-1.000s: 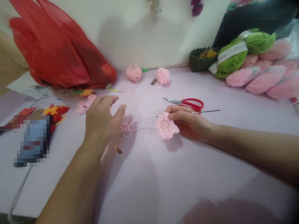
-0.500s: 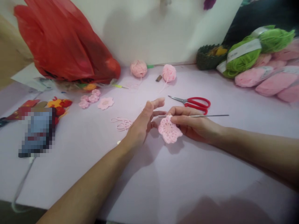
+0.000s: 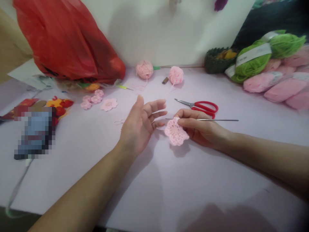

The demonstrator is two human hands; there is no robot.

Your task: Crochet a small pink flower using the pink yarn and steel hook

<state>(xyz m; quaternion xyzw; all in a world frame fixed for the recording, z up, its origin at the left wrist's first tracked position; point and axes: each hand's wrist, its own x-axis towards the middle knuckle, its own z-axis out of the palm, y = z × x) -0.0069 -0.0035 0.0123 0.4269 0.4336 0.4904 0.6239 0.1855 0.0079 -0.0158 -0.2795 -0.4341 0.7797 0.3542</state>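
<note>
Between thumb and fingers, my right hand [image 3: 199, 126] pinches a pink crocheted flower [image 3: 176, 132] together with a thin metal crochet hook [image 3: 220, 120]. The hook lies level across the flower's top edge, its tip pointing left. Just left of the flower, my left hand [image 3: 142, 124] is palm up with its fingers apart and thumb raised. A pink yarn strand [image 3: 160, 129] runs from the flower to the little-finger side of this hand. Most of the loose yarn loops [image 3: 118, 122] on the table are hidden behind my left hand.
Red-handled scissors [image 3: 205, 108] lie behind my right hand. Two pink yarn balls [image 3: 144, 69] stand near the wall. Finished pink flowers [image 3: 109, 104] lie at left, near a blurred phone-like object [image 3: 36, 132] with a cable. A red plastic bag [image 3: 72, 45] and green yarn skeins [image 3: 253, 59] flank the back.
My left hand has moved right from the pink flowers to beside the held flower, then turned palm up. My right hand keeps its grip. The view has shifted slightly.
</note>
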